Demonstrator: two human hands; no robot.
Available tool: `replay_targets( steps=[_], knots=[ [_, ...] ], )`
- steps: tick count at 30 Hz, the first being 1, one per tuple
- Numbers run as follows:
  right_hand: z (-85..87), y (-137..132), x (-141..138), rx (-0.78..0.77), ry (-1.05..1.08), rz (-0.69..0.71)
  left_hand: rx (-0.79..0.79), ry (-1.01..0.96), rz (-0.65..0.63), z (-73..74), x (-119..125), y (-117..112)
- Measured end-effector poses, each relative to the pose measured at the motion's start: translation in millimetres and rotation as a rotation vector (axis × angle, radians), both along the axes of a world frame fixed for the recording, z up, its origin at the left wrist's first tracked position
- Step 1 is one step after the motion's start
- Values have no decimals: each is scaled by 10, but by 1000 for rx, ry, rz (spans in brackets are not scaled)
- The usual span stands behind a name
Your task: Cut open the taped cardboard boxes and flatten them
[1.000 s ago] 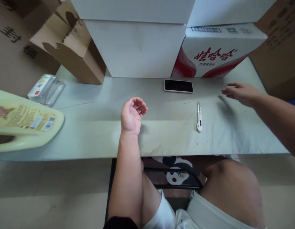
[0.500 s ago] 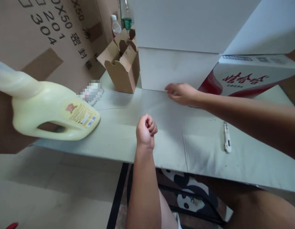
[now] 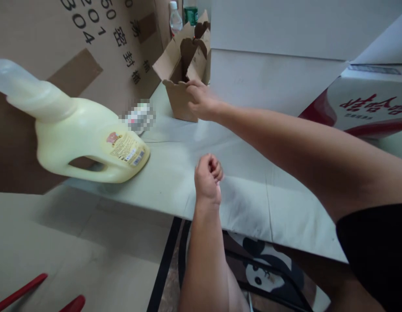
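My right hand point(image 3: 203, 100) is at the front corner of a small brown cardboard box point(image 3: 181, 103), fingers and thumb apart and the fingertips against or just before its wall; contact is hard to tell. The box stands with its top flaps raised, and its inside is mostly dark. Nothing shows in my right hand. Over the pale tabletop, closer to me, my left hand point(image 3: 207, 178) is curled into a loose fist with nothing visible in it.
A large pale yellow jug point(image 3: 90, 134) lies tilted at the left, beside a blurred-out small item point(image 3: 140, 118). Behind stand a big printed carton point(image 3: 122, 52) and two bottles, one a small clear bottle point(image 3: 175, 21). White panels point(image 3: 259, 82) and a red-and-white carton point(image 3: 366, 102) flank the right.
My right hand has moved left from the white panel to the brown box. The view has shifted left, and the white cutter on the table has gone from sight. My left hand stays a fist.
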State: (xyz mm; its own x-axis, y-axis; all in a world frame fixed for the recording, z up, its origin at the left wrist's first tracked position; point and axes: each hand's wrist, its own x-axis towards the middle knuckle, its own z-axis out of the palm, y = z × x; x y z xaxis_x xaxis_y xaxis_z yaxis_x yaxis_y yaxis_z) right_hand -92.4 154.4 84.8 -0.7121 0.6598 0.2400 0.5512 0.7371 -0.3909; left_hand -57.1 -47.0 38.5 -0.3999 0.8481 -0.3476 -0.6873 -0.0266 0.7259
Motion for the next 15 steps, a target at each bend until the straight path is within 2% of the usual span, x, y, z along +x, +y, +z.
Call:
replay_targets(
  steps=[1, 4, 5, 6, 8, 11, 13, 15],
  knots=[
    [-52, -53, 133, 4, 40, 5, 9, 18, 142, -19, -19, 5],
    [-185, -343, 758, -14, 292, 30, -3, 94, 721, -71, -130, 0],
    [-216, -488, 1024, -20, 371, 52, -31, 94, 825, -88, -178, -10],
    [-243, -653, 1306, -9, 439, 66, -49, 97, 862, -105, -223, -23],
    [-290, -1017, 1872, 28, 547, 39, -26, 219, 886, -132, -275, -44],
    [-365, -1521, 2592, 30, 682, -81, 97, 357, 798, -126, -194, -32],
    [-409, -1761, 2922, 90, 773, -100, 223, 345, 635, -85, -35, 9],
    [-433, -1914, 3136, 164, 751, -111, 311, 295, 432, -33, 157, 61]
  ],
)
